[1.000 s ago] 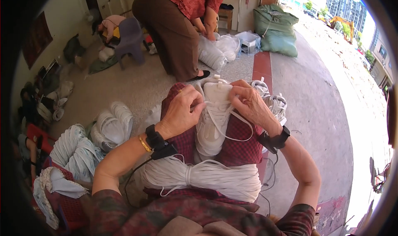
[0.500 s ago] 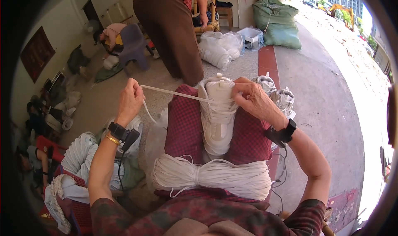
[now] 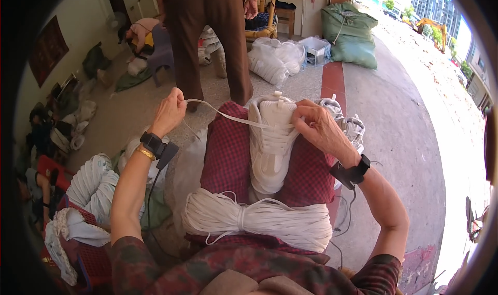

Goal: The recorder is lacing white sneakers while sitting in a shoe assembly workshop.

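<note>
Between my knees a white sneaker [image 3: 271,165] stands with its toe toward me and its tongue up. Part of a white shoelace [image 3: 223,116] runs through its upper eyelets and out to the left in a slack curve. My left hand [image 3: 170,111] pinches that lace away from the shoe, a thin tail hanging below the fingers. My right hand [image 3: 319,123] is closed at the shoe's upper right edge; its fingertips press at the collar by the eyelets, and what they grip is hidden. Across my lap lies a tied bundle of white laces [image 3: 280,225].
More sneakers [image 3: 353,131] sit beyond my right knee. Bundled laces [image 3: 93,183] and a red basket [image 3: 93,261] are at left. A person in brown trousers [image 3: 207,46] stands ahead. Green sacks [image 3: 353,36] and clear bags [image 3: 275,59] lie farther off.
The lace has gone from taut to slack as my left hand moved slightly right and up. My right hand stays at the shoe. The standing person has turned and shifted their legs.
</note>
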A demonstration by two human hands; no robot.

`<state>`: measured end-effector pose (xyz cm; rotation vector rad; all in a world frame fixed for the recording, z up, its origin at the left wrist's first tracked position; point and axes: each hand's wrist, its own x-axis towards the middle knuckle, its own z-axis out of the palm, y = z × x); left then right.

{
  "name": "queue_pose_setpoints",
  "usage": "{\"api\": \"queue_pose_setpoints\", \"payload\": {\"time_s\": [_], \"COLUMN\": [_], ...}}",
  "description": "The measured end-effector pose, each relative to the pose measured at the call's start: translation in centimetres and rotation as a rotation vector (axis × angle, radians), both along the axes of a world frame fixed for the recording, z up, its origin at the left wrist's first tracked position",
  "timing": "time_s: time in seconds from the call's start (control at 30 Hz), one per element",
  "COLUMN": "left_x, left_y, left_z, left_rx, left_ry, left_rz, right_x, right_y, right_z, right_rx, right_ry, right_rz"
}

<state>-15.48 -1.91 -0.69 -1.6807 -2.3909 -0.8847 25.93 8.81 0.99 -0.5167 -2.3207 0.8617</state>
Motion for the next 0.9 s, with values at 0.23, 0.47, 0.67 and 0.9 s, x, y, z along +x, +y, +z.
{"api": "queue_pose_setpoints", "payload": {"time_s": [0.23,0.47,0.67,0.9], "left_x": [11.9,14.8,10.1,-0.5], "left_y": [-1.1,-0.1,-0.8,-5.8], "left_z": [0.8,-0.6,-0.6,1.9], "left_rx": [0.245,0.235,0.366,0.417], "left_ry": [-0.067,-0.123,0.400,0.447], "left_rz": [-0.495,-0.738,-0.768,-0.408], "right_x": [1.8,3.9,5.1,11.8], "right_y": [-2.8,-2.9,-1.8,0.0], "right_z": [1.7,0.3,-0.3,0.8], "right_rx": [0.340,0.567,0.661,0.694], "right_ry": [-0.069,-0.208,-0.240,-0.324], "right_rz": [-0.169,-0.113,-0.094,-0.354]}}
